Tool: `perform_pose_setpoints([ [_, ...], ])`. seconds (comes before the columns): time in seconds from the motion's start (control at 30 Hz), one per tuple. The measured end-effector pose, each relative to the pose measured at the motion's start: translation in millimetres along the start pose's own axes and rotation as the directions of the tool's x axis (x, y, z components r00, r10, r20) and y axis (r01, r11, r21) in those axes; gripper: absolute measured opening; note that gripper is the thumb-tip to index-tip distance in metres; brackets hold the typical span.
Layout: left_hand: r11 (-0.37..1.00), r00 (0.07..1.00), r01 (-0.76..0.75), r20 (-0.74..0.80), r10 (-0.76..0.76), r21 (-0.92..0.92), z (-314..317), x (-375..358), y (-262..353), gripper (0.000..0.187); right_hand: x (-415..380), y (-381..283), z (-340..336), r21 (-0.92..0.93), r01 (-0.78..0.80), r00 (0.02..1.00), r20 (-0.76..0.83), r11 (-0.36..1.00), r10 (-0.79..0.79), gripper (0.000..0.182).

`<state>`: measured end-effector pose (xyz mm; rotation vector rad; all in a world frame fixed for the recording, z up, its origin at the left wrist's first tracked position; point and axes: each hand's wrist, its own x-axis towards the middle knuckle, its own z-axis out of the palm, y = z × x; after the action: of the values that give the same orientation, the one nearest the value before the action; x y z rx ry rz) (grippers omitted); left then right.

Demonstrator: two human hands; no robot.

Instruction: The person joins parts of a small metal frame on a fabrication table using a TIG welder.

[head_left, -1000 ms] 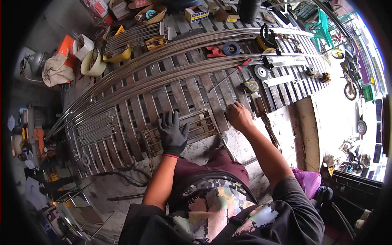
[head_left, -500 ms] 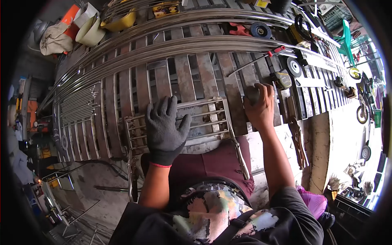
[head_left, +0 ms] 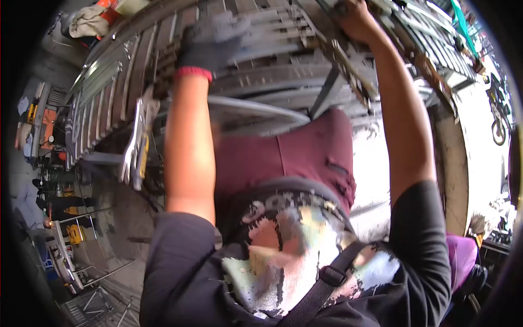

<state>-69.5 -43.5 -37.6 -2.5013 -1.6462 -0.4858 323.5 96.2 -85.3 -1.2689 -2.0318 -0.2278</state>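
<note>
My left hand (head_left: 212, 46), in a dark grey glove with a red cuff, is over the left part of a small metal frame of parallel bars (head_left: 291, 32). Motion smears its fingers, so their grip cannot be made out. My bare right hand (head_left: 357, 22) is at the top edge of the view, right of the frame, its fingers curled against something dark and rounded that I cannot make out. Locking pliers (head_left: 348, 71) hang at the frame's right end. Another pair of pliers (head_left: 133, 144) hangs at the bench edge on the left.
The slatted metal bench (head_left: 117, 101) carries a bundle of thin rods (head_left: 106, 71) on its left. A grey bench leg (head_left: 327, 92) stands beyond my knees. Metal racks (head_left: 81, 256) are on the floor at lower left. A motorbike (head_left: 497, 114) stands far right.
The view has tipped down towards my body, so the bench and both hands appear higher. My left hand, earlier flat and spread on the frame, is now blurred; my right hand still curls round the dark thing.
</note>
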Motion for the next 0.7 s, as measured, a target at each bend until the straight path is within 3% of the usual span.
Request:
perform_pose_setpoints([
  [0.03, 0.954, 0.976, 0.198, 0.133, -0.171, -0.223, 7.1, -7.0, 2.1, 0.062, 2.5, 1.8, 5.5, -0.508, 0.203, 0.925, 0.380, 0.837, 0.006, 0.046],
  [0.07, 0.879, 0.940, 0.333, 0.196, -0.280, -0.342, 16.8, -12.4, 1.2, 0.073, 5.2, 6.6, 12.4, -0.634, 0.618, 0.712, 0.702, 0.465, 0.010, 0.065],
  [0.1, 0.922, 0.965, 0.261, 0.109, -0.239, -0.285, 7.2, -4.4, 1.2, 0.072, 18.0, -17.9, -5.9, -0.634, 0.630, 0.686, 0.725, 0.449, 0.062, 0.044],
  [0.13, 0.957, 0.980, 0.197, 0.021, -0.197, -0.215, -2.9, 3.3, 1.6, 0.071, 21.6, -9.8, -7.7, -0.497, 0.300, 0.868, 0.497, 0.814, -0.017, 0.036],
  [0.17, 0.976, 0.984, 0.130, -0.098, -0.148, -0.174, 12.0, 4.8, -6.0, 0.069, 16.6, 12.4, 4.9, -0.125, 0.003, 0.971, 0.235, 0.992, 0.027, 0.033],
  [0.2, 0.968, 0.965, 0.170, -0.169, -0.202, -0.186, 11.2, 0.5, -0.1, 0.070, 19.2, 32.5, 20.1, -0.339, 0.283, 0.932, 0.317, 0.897, -0.174, 0.034],
  [0.23, 0.967, 0.969, 0.232, -0.063, -0.239, -0.104, -3.4, 2.0, 7.5, 0.070, 15.9, 18.5, 10.1, -0.346, 0.298, 0.934, 0.298, 0.890, -0.197, 0.037],
  [0.3, 0.954, 0.956, 0.292, -0.011, -0.293, -0.064, -16.3, 0.6, 18.7, 0.067, 10.6, -17.6, -5.7, -0.176, -0.005, 0.974, 0.220, 0.984, 0.044, 0.048],
  [0.43, 0.991, 0.934, 0.110, -0.334, -0.129, -0.075, 19.4, -6.7, 2.5, 0.058, -0.8, -35.0, -22.7, -0.154, -0.061, 0.982, 0.166, 0.986, 0.086, 0.042],
  [0.5, 0.997, 0.893, 0.071, -0.443, -0.083, -0.043, 23.6, -4.2, 0.0, 0.051, 2.1, -9.6, -8.6, -0.425, 0.328, 0.922, 0.337, 0.844, -0.188, 0.037],
  [0.53, 0.996, 0.864, 0.073, -0.495, -0.086, -0.045, 15.3, -6.1, 7.4, 0.048, -0.2, -12.3, -7.1, -0.461, 0.380, 0.906, 0.361, 0.802, -0.222, 0.035],
  [0.57, 0.966, 0.967, 0.091, -0.253, -0.027, 0.242, 10.7, -4.9, 3.3, 0.032, -4.2, -13.2, -9.2, -0.428, 0.326, 0.923, 0.336, 0.843, -0.187, 0.035],
  [0.63, 0.958, 0.937, 0.008, -0.337, 0.093, 0.285, 18.7, -3.4, -2.8, 0.026, -10.6, -13.4, -11.6, -0.353, 0.217, 0.952, 0.283, 0.910, -0.117, 0.033],
  [0.67, 0.945, 0.914, -0.047, -0.369, 0.171, 0.324, 13.7, -3.9, 0.3, 0.024, -13.9, -15.9, -3.7, -0.055, -0.131, 0.989, 0.066, 0.990, 0.135, 0.034],
  [0.7, 0.913, 0.882, -0.122, -0.380, 0.279, 0.388, -0.2, -15.6, 12.5, 0.023, -21.1, -52.7, -34.2, 0.003, -0.204, 0.976, 0.074, 0.979, 0.203, 0.035],
])
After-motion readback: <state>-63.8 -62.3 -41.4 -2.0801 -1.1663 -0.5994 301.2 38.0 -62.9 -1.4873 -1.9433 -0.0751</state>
